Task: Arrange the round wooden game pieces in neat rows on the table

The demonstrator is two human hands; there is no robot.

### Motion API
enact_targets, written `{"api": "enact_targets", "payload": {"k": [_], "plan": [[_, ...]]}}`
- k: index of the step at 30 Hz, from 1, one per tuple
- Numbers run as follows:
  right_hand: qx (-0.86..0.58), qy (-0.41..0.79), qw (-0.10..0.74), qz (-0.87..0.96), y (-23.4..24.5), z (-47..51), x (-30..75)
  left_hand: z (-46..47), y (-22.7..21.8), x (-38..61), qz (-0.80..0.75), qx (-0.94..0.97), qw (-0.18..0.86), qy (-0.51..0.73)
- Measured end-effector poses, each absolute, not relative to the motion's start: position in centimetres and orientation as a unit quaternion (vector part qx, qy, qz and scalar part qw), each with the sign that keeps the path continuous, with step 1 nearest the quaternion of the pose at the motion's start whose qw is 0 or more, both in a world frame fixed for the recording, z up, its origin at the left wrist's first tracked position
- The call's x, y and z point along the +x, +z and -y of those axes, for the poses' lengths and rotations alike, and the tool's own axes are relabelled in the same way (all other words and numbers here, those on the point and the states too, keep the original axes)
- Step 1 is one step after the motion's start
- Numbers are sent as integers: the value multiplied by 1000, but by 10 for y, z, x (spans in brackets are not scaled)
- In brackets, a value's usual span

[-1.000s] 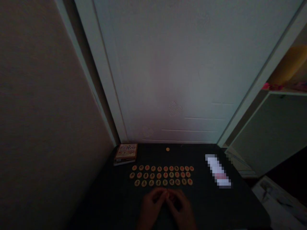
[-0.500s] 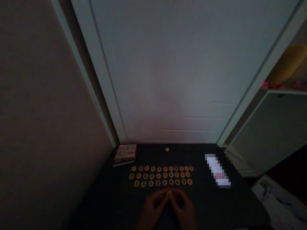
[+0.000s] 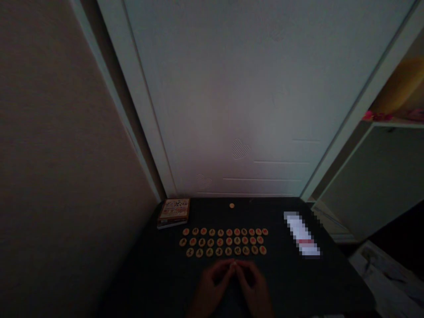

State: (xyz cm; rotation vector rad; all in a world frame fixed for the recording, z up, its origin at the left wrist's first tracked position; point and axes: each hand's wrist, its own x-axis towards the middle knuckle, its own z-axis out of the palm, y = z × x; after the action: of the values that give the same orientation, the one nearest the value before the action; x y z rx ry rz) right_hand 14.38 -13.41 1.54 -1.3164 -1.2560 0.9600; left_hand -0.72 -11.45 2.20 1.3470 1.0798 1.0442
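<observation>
My left hand (image 3: 213, 285) and my right hand (image 3: 253, 285) meet at their fingertips at the near edge of the pieces. Between the fingertips a small pale round piece (image 3: 234, 263) shows, mostly hidden by the fingers. Just beyond my hands, several round wooden game pieces (image 3: 228, 251) with red and dark markings lie flat in 3 rows on the dark table (image 3: 149, 278). A single matching piece (image 3: 232, 205) lies alone near the far edge.
A small printed game box (image 3: 173, 212) stands at the far left corner of the table. A pixelated white object (image 3: 301, 234) lies at the right. A door (image 3: 212, 101) is behind the table, a wall (image 3: 59, 154) to the left, and shelving (image 3: 387, 132) to the right.
My fingertips have closed further around the small piece, leaving less of it showing than half a second ago. The rows of pieces have not visibly moved.
</observation>
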Motion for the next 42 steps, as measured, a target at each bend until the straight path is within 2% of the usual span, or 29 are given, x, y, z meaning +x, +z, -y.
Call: {"api": "enact_targets", "payload": {"k": [11,24,29,34,37,42], "plan": [[-539,334,509,582,4,133,144,112,20,-6,-498,563,489,443],[-528,415,517,530,15,137,143,116,34,-7,-472,544,531,447],[-523,416,510,542,22,132,152,115,26,-6,-479,524,523,471],[-546,340,476,599,53,84,171,113,18,-8,-483,530,502,484],[-541,287,428,665,71,32,177,113,18,-8,-490,534,493,481],[-541,253,400,695,76,-41,169,115,19,-7,-494,510,515,480]]}}
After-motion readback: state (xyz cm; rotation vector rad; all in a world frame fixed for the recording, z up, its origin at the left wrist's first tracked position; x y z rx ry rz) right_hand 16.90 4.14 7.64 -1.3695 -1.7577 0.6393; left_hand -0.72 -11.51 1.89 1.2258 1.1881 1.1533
